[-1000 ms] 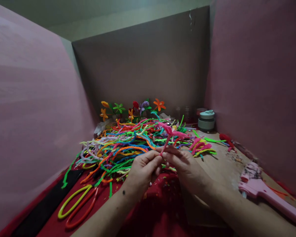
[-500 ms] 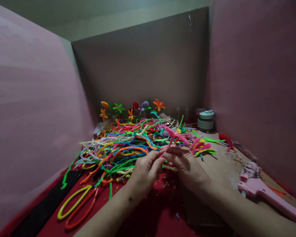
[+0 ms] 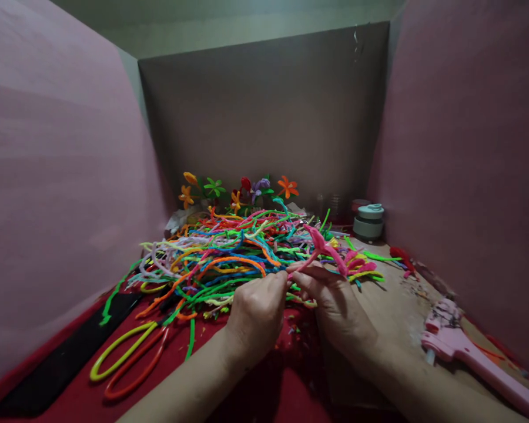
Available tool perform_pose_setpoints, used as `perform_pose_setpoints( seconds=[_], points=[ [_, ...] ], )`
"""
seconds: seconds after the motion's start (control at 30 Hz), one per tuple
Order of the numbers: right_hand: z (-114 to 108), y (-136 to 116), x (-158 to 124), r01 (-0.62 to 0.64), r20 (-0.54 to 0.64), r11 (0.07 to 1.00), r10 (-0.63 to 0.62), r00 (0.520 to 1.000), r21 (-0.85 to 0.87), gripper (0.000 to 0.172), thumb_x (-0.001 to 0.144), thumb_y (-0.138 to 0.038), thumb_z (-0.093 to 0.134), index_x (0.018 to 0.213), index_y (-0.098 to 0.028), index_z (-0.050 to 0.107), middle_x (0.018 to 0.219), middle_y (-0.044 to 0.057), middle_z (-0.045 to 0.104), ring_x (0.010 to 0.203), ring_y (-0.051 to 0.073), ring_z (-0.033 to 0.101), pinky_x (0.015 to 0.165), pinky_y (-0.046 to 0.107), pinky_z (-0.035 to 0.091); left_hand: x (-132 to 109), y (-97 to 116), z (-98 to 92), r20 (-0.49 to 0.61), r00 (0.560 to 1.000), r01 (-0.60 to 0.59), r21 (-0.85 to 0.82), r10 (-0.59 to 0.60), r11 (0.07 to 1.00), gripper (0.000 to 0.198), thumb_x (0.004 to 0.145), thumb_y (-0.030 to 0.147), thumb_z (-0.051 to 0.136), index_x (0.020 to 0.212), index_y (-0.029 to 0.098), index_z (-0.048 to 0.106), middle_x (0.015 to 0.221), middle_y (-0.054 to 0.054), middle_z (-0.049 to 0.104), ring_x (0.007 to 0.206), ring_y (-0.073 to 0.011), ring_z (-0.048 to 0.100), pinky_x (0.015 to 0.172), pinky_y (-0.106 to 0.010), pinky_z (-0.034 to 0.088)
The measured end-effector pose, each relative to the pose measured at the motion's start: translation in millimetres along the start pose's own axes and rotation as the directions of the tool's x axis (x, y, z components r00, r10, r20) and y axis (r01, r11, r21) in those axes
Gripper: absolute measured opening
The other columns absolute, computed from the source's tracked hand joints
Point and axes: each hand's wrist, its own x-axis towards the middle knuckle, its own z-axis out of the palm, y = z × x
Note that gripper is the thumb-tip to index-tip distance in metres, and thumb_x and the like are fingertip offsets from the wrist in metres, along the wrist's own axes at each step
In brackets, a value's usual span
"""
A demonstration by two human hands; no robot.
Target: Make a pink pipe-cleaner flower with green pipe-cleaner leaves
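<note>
A pink pipe cleaner piece [image 3: 318,242] with petal-like loops at its upper end and a thin stem is held between my two hands. My left hand [image 3: 260,311] is closed in a fist around the stem's lower end. My right hand [image 3: 330,296] pinches the same stem just beside it, fingers curled. Behind the hands spreads a big heap of many-coloured pipe cleaners [image 3: 220,264]. More pink loops [image 3: 357,264] lie on the cardboard just beyond my right hand.
Finished pipe cleaner flowers [image 3: 238,191] stand at the back, with a lidded pale green jar [image 3: 368,222] to their right. A pink glue gun [image 3: 462,341] lies at right on the cardboard [image 3: 392,305]. Yellow and red loop handles [image 3: 127,358] and a black strip [image 3: 66,352] lie at left.
My left hand has rolled over so its back faces me. The pink piece's top has tipped to the right and its stem leans lower. The view has shifted slightly.
</note>
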Motion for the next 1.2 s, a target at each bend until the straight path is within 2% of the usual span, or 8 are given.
perform_pose_setpoints(
  seconds=[0.1, 0.2, 0.33, 0.43, 0.53, 0.67, 0.8, 1.2],
  points=[
    [1.0, 2.3, 1.0, -0.024, 0.004, 1.0, 0.024, 1.0, 0.005, 0.011, 0.075, -0.029, 0.063, 0.08, -0.023, 0.071, 0.075, 0.0, 0.063, 0.073, 0.015, 0.054, 0.066, 0.025, 0.041, 4.9, 5.1, -4.3, 0.108, 0.967, 0.255, -0.311, -0.232, 0.915, 0.021, 0.087, 0.019, 0.04, 0.075, 0.014, 0.056, 0.061, -0.001, 0.05, 0.054, -0.0095, 0.045, 0.054, -0.022, 0.034],
    [1.4, 8.0, 2.3, -0.062, 0.054, 0.992, 0.056, 0.997, 0.114, 0.015, 0.076, -0.03, 0.062, 0.086, -0.022, 0.07, 0.075, 0.001, 0.062, 0.069, 0.013, 0.051, 0.062, 0.025, 0.041, 13.1, 11.2, -10.3, 0.355, 0.828, 0.551, -0.658, -0.434, 0.514, 0.025, 0.085, 0.029, 0.045, 0.067, 0.014, 0.053, 0.053, 0.004, 0.04, 0.047, -0.0056, 0.033, 0.046, -0.019, 0.027],
    [1.9, 11.1, 2.4, -0.107, 0.138, 0.962, 0.074, 0.988, 0.253, 0.02, 0.076, -0.029, 0.061, 0.092, -0.02, 0.069, 0.07, 0.001, 0.059, 0.064, 0.013, 0.051, 0.062, 0.027, 0.042, 17.2, 11.5, -15.1, 0.645, 0.706, 0.632, -0.76, -0.293, -0.149, 0.018, 0.081, 0.031, 0.053, 0.088, 0.016, 0.057, 0.049, 0.008, 0.032, 0.039, -0.0023, 0.021, 0.039, -0.016, 0.015],
    [3.3, 7.1, 0.8, -0.108, 0.175, 0.955, 0.06, 0.983, 0.276, 0.013, 0.076, -0.025, 0.061, 0.084, -0.019, 0.069, 0.066, -0.001, 0.056, 0.062, 0.011, 0.048, 0.062, 0.026, 0.041, 15.9, 6.4, -16.7, 0.723, 0.684, 0.647, -0.663, -0.096, -0.377, 0.016, 0.081, 0.028, 0.053, 0.09, 0.015, 0.057, 0.047, 0.01, 0.027, 0.035, -0.0015, 0.013, 0.036, -0.016, 0.013],
    [4.1, 3.5, -0.2, -0.078, 0.132, 0.964, 0.045, 0.99, 0.255, 0.01, 0.076, -0.025, 0.061, 0.071, -0.018, 0.067, 0.064, -0.001, 0.055, 0.061, 0.01, 0.046, 0.06, 0.024, 0.039, 16.3, 5.0, -17.8, 0.741, 0.666, 0.696, -0.658, -0.083, -0.288, 0.018, 0.083, 0.03, 0.048, 0.079, 0.014, 0.055, 0.045, 0.01, 0.028, 0.034, -0.0017, 0.013, 0.035, -0.016, 0.014],
    [3.0, 5.0, 0.8, -0.046, -0.013, 0.988, 0.048, 0.999, 0.149, 0.01, 0.073, -0.029, 0.064, 0.076, -0.02, 0.069, 0.07, -0.001, 0.06, 0.069, 0.013, 0.052, 0.066, 0.026, 0.041, 15.5, 9.3, -15.5, 0.514, 0.783, 0.616, -0.718, -0.35, 0.324, 0.02, 0.083, 0.031, 0.047, 0.075, 0.015, 0.056, 0.053, 0.004, 0.044, 0.041, -0.0047, 0.034, 0.042, -0.018, 0.027],
    [1.3, 6.1, 0.9, -0.031, -0.011, 0.999, 0.031, 0.999, 0.016, 0.016, 0.075, -0.032, 0.062, 0.079, -0.019, 0.07, 0.071, 0.0, 0.062, 0.074, 0.016, 0.053, 0.073, 0.029, 0.041, 9.6, 9.2, -9.8, 0.196, 0.936, 0.351, -0.544, -0.291, 0.762, 0.017, 0.084, 0.024, 0.045, 0.076, 0.016, 0.058, 0.065, 0.0, 0.053, 0.058, -0.0085, 0.045, 0.058, -0.02, 0.035],
    [-0.5, -2.8, 3.3, -0.042, 0.151, 0.998, 0.034, 0.988, 0.051, 0.018, 0.075, -0.023, 0.058, 0.088, -0.02, 0.07, 0.082, 0.001, 0.064, 0.077, 0.017, 0.055, 0.073, 0.029, 0.043, 19.9, 13.1, -19.2, 0.537, 0.71, 0.665, -0.724, -0.455, 0.183, 0.023, 0.077, 0.031, 0.054, 0.062, 0.015, 0.048, 0.046, 0.007, 0.04, 0.039, -0.0039, 0.028, 0.039, -0.018, 0.02]
  ],
)
